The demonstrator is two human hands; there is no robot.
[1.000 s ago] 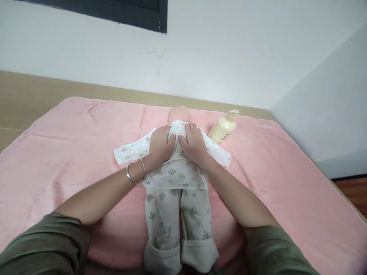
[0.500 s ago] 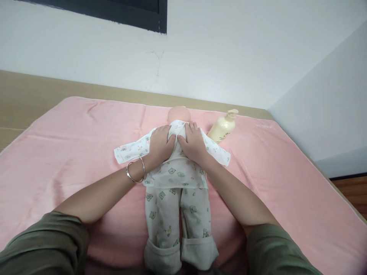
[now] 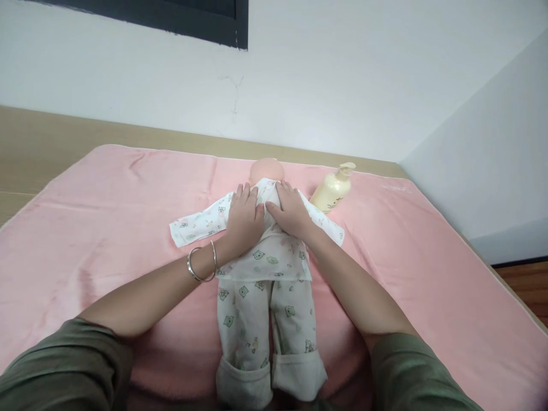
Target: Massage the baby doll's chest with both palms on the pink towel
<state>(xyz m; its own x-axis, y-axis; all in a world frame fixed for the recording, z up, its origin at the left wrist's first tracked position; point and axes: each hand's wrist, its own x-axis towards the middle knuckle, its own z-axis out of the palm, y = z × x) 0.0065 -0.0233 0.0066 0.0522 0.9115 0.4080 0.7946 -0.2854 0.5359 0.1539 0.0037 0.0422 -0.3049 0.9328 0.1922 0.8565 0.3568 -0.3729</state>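
1. While I look down over both hands, the bench (image 3: pixel 47 132) stretches beyond them and out to the left.
2. A pink blanket (image 3: pixel 111 240) covers most of it, spreading under and around my forearms.
3. Between my arms lies the doll (image 3: pixel 267 170), its rounded head just beyond my fingertips. Its patterned white shirt (image 3: pixel 274 260) is under my palms, one sleeve reaching out past each hand; the pale trousers (image 3: pixel 248 319), cuffs rolled, run from below my wrists towards me.
4. My left hand (image 3: pixel 246 220) and right hand (image 3: pixel 291 212) rest on the shirt's upper part, fingers extended, thumbs near each other, neither gripping anything.
5. Just beyond my right hand, to its right, a cream pump bottle (image 3: pixel 331 191) leans.
6. A silver bangle (image 3: pixel 190 266) circles my left wrist.
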